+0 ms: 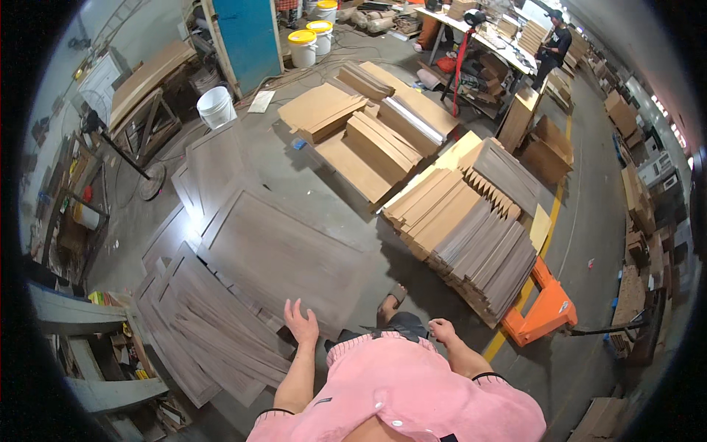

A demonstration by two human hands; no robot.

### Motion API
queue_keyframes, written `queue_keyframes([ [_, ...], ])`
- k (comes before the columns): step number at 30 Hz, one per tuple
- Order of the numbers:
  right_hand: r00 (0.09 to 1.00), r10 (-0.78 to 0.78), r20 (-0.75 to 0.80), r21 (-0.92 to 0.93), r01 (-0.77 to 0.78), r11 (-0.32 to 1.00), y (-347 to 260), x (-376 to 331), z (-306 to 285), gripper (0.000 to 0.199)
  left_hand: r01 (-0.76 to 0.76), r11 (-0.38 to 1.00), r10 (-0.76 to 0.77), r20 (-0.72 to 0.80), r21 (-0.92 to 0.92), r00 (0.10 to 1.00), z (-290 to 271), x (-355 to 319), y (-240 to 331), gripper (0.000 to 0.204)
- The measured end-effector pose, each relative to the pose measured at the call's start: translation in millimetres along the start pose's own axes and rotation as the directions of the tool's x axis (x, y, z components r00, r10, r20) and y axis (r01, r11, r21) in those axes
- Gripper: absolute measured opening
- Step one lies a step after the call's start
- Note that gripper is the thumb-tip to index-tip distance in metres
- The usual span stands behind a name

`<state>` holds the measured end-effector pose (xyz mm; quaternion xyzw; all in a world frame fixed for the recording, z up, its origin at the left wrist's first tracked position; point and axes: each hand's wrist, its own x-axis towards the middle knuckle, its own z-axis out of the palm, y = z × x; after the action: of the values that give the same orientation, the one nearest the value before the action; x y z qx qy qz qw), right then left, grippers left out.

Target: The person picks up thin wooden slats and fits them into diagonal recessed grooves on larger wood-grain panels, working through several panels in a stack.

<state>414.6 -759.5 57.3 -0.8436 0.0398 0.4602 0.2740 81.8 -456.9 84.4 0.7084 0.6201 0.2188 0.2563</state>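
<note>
My left hand (300, 323) is open with its fingers spread, at the near edge of a large grey-brown wooden door panel (283, 254); whether it touches the panel I cannot tell. That panel has a raised frame and lies over other panels, its right edge blurred. Long grey-brown panels (213, 317) are fanned out in a loose pile at my left. My right hand (442, 330) hangs beside my body with its fingers curled and nothing visible in them. The nearest thing on that side is a stack of tan and grey-brown panels (471, 254) standing on edge.
An orange pallet jack (541, 313) sits under the stack at right. Flat tan boards (361, 158) lie on a low platform ahead. A white bucket (216, 108) and a stand fan (152, 180) are at the far left. Another person (556, 48) stands by a far worktable (479, 26).
</note>
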Motion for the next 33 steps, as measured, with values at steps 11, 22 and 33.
queue_keyframes([
  [11,0.993,-0.089,-0.074,0.117,0.097,0.988,-59,126,-78,0.029,0.092,0.742,0.135,0.283,-0.664,0.950,77,123,266,0.033],
  [22,0.997,-0.059,-0.045,0.413,0.073,0.908,-64,190,-123,0.036,-0.027,0.148,0.983,0.145,-0.989,0.111,-18,141,591,0.078],
  [33,0.996,0.089,-0.010,0.303,-0.081,0.950,-111,196,-145,0.034,0.333,-0.477,0.871,-0.488,-0.814,0.055,-8,200,680,0.085],
])
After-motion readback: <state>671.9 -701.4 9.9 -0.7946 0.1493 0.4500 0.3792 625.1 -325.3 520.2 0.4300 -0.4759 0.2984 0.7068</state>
